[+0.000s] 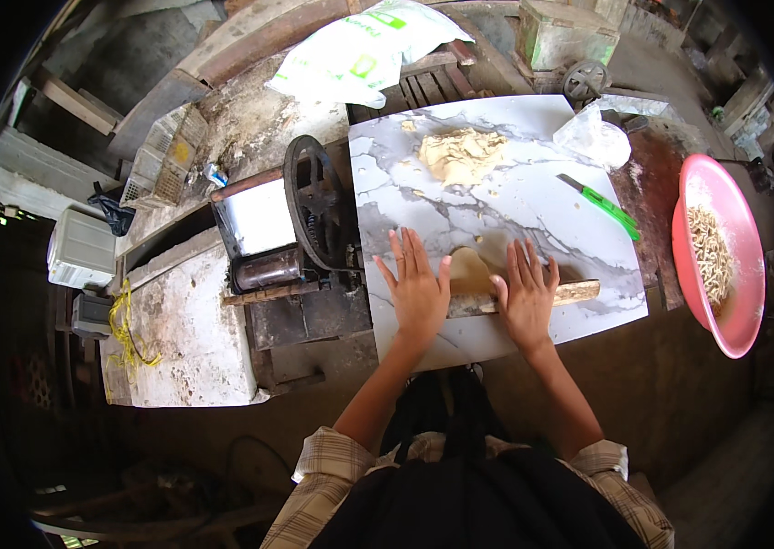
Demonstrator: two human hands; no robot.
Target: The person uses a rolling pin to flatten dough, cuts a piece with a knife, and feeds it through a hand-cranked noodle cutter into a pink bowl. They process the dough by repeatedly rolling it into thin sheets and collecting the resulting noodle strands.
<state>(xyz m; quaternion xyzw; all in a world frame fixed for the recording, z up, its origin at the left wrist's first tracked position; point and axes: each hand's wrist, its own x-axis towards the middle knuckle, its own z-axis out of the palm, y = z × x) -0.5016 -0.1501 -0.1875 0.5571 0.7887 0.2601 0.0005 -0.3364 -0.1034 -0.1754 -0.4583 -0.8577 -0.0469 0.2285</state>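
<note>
Left grip (420,295) and right grip (527,297) spread flat over a rod (577,291) beside smooth, rounded tan dough (470,272).

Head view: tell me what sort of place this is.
Probably a small, rough food workshop: dough lies on a marbled board, a roller machine stands beside it, and a pink basin holds small pale pieces.

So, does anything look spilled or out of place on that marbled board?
Slightly: stray dough crumbs lie scattered around the dough mound, and the green-handled knife lies askew, its handle reaching the right edge of the marbled board.
</note>
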